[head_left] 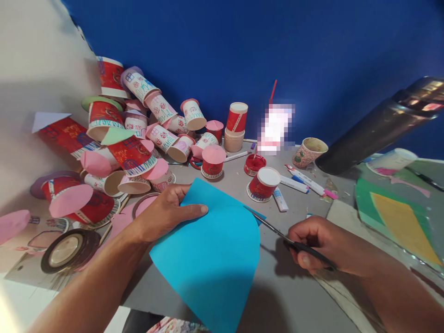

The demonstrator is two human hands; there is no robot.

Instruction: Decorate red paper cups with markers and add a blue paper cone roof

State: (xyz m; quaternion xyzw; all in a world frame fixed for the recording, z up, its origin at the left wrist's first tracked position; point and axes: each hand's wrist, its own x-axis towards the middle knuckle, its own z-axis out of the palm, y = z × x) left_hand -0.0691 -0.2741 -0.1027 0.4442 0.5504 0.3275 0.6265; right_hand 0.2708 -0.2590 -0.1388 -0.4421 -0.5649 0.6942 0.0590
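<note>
A sheet of bright blue paper (215, 249) is pinched in my left hand (169, 210), thumb on top near its upper left corner. Its right edge is cut in a curve. My right hand (315, 245) is closed round the black handles of a pair of scissors (274, 229). The blades meet the paper's upper right edge, where a narrow cut strip (262, 218) sticks out past them. Just beyond the blades stands a red paper cup (264, 185) with its white end up. The fingers under the paper are hidden.
Decorated paper cups (159, 106) with pink and green paper tops are piled at the left. A roll of tape (64, 252) lies nearer me. Markers (305, 180), a red paint pot (255, 164) and a glue tube (280, 200) lie ahead. A black flask (367, 129) leans at the right.
</note>
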